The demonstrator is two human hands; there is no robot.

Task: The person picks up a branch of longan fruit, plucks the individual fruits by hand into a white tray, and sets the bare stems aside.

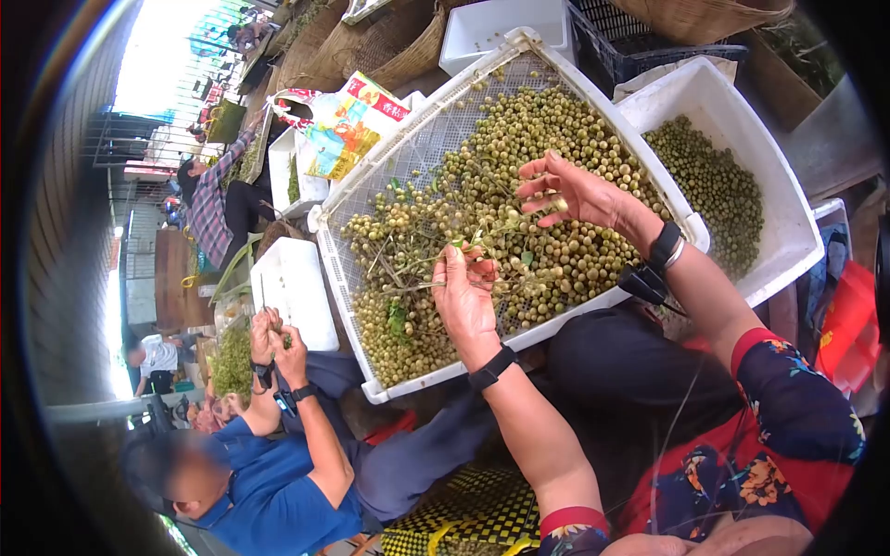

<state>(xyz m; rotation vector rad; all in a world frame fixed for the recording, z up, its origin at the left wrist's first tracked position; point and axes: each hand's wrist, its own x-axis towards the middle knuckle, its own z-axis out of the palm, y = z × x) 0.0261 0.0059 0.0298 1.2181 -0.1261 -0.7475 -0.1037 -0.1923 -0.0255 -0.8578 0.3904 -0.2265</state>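
A white mesh tray (337, 250) lies across the lap area, holding many small round green-brown fruits (565, 139) with thin stems and a few leaves among them. My left hand (465, 296) is closed on a thin stemmed sprig (482, 243) above the tray's middle. To its right, my right hand (579, 196) hovers over the fruits with its fingers curled and apart, and nothing clear is in its grasp. Both wrists wear dark bands.
At the right stands a white box (783, 218) with smaller green fruits. A person in a blue shirt (287, 496) sits at the left, hands raised near a white foam box (295, 292). A printed bag (350, 130) and baskets lie beyond the tray.
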